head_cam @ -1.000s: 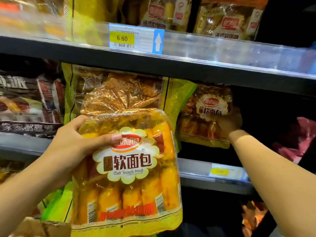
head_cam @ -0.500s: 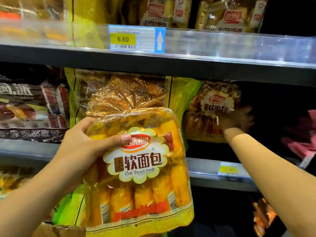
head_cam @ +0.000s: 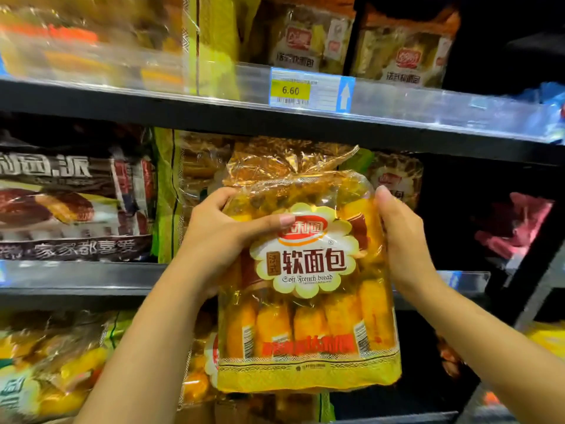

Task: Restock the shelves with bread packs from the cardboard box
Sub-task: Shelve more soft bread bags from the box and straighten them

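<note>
Right hand (head_cam: 400, 237) has left the shelf, joining left hand (head_cam: 220, 240) in pinching grip on bread pack (head_cam: 308, 289).

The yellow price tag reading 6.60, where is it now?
In the head view, the yellow price tag reading 6.60 sits on the clear upper shelf rail, above the held yellow bread pack, beside a blue arrow label.
</note>
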Available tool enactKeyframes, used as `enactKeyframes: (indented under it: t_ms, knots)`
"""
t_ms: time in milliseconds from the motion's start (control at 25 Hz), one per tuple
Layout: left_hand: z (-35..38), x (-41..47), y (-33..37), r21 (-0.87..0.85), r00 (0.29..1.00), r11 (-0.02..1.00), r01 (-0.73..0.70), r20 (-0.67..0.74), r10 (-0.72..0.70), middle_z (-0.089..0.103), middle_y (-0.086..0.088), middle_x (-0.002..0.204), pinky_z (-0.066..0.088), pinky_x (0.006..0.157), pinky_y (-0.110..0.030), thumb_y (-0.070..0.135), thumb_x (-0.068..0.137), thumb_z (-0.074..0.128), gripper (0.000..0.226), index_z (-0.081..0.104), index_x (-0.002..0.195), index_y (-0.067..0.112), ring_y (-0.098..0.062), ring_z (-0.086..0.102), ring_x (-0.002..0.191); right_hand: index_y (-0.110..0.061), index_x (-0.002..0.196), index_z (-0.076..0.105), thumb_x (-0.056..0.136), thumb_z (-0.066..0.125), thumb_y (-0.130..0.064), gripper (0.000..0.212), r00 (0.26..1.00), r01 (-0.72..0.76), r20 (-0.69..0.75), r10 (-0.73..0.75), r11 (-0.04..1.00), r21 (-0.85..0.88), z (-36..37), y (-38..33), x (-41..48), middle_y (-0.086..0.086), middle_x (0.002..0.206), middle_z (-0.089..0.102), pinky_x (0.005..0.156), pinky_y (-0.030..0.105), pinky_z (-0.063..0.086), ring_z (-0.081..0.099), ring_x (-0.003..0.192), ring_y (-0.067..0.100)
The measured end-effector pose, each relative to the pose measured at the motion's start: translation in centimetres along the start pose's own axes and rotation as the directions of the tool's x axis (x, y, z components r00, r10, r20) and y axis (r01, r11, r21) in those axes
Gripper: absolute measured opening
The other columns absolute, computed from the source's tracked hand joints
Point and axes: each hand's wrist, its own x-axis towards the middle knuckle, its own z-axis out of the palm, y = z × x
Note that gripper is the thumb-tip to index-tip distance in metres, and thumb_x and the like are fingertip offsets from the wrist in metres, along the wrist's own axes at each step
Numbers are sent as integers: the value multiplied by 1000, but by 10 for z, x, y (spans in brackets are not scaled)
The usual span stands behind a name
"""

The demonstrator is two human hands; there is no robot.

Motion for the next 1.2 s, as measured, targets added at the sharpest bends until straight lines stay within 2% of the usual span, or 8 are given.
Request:
enactKeyframes:
  t_ms: [80,200,280,480,640,760,1000,1200]
  knots:
    - [0,0,-1,43,1000,999,-7,-10,7,74,-5,100,61,63,-37,36,37,92,84,61,113,21,-23,75,78,-8,103,62,59,61,-76,81,962,-151,226,156,988,-39,-5,-13,-6,6,93,71,69,24,59,70,89,20]
    - [5,-1,-7,66,997,998,-23,-74,27,71,-5,108,62,69,-43,44,30,94,96,59,117,21,-25,73,86,-24,99,60,71,73,-26,31,850,-288,449,276,957,-43,-11,-19,-19,-10,83,75,56,11,53,72,79,5]
    - [13,-3,-5,57,992,998,-40,-114,46,72,-4,105,61,69,-44,43,33,94,89,61,113,21,-23,73,87,-27,101,62,67,78,-15,40,823,-319,497,275,948,5,-18,-9,-29,-9,92,77,64,18,56,73,85,8]
    - [41,-10,7,158,982,984,-85,-152,109,66,3,116,56,87,-39,51,45,82,88,53,123,24,-17,66,103,-19,106,67,58,85,-16,52,875,-379,388,289,908,178,-43,20,-15,4,100,76,77,37,59,73,91,23]
    - [49,-12,5,395,987,913,-102,-72,141,53,0,133,52,94,-43,60,49,81,107,35,141,30,-18,58,114,-19,103,67,61,78,-21,44,883,-434,307,355,867,245,-76,41,-2,5,94,77,66,36,60,74,82,25]
    - [41,-19,1,594,984,799,-98,-59,165,47,2,141,45,103,-45,74,52,68,104,30,143,38,-18,49,125,-19,107,65,47,87,-37,66,918,-386,193,345,891,240,-106,45,14,3,93,77,60,33,58,75,79,21]
    - [46,-26,-5,759,977,633,-152,16,215,39,3,151,36,106,-37,63,67,66,92,32,147,30,-15,39,136,-12,105,66,73,77,-13,34,921,-381,20,388,891,248,-150,55,39,8,94,73,55,29,59,73,68,18]
    - [67,-18,-20,799,937,532,-281,106,334,44,6,146,35,103,-31,64,73,63,85,36,145,27,-4,38,126,-5,110,66,76,76,-13,37,862,-483,-13,507,827,289,-157,64,56,3,65,74,44,27,55,71,53,16]
